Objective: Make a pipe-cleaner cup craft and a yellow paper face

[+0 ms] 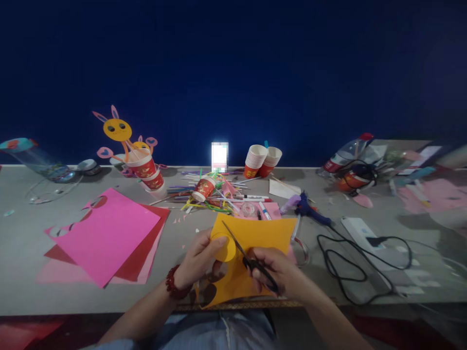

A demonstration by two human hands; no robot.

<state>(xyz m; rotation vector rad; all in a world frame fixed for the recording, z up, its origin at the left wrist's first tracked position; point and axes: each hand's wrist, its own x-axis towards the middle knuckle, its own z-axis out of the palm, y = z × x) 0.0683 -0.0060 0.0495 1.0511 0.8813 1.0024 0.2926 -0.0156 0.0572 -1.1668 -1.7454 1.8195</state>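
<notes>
While scissors in hand, bottle label illegible.

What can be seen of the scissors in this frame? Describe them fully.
The scissors have black handles, apparently plastic, and a slim, dark, probably metal blade. The right hand grips the handles. They slant across the yellow-orange sheet, tip pointing away from the person and leftward, close to the left hand. Only one blade shows clearly, so how far they are open cannot be told.
</notes>
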